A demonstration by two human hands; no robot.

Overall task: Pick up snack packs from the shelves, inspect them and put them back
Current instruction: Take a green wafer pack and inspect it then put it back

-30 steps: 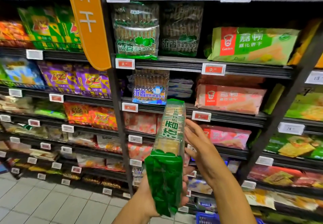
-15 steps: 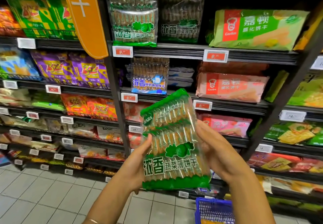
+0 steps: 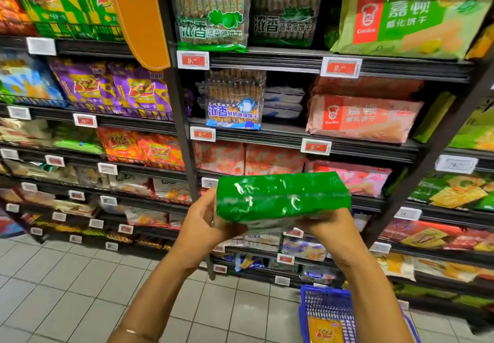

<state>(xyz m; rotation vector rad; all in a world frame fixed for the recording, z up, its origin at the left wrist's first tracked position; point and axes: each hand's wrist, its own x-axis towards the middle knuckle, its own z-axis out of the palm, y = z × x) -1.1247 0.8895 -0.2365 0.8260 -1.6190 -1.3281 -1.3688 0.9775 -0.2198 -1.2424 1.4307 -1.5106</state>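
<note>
- Blue basket (image 3: 327, 306) nearest, low on the tiled floor (image 3: 66, 283); a yellow pack (image 3: 324, 328) lying inside.
- Left hand (image 3: 199, 225) curled round the left end of the green pack (image 3: 282, 195); thumb side wrapped over the edge, firm hold.
- Right hand (image 3: 330, 226) cupped under the right end, fingers mostly hidden beneath the film; by the look gripping from below, though fingertip contact cannot be told.
- Pack held flat and roughly level at chest height, well clear of the shelves, green end panel turned up toward the camera; printed face out of sight.
- Likely light for its bulk; glossy film, so slippery under a loose pinch; thin biscuits inside probably brittle, so no squeezing across the middle.
- Best taken by the two short ends or supported from underneath, as now; corners and seams give the surest purchase.
- Judged mid-inspection; return to the shelf not yet done.
- Beyond the hands, pink packs (image 3: 350, 179) on the shelf directly behind.
- Higher, a blue-labelled biscuit pack (image 3: 235, 102) beside a red wafer pack (image 3: 363, 118).
- Top shelf (image 3: 267, 60): a matching green biscuit pack (image 3: 211, 16) upright, with a dark one just beside it; probably the slot to go back to.
- Far left, purple packs (image 3: 112, 85) behind an orange sign (image 3: 139, 16).
</note>
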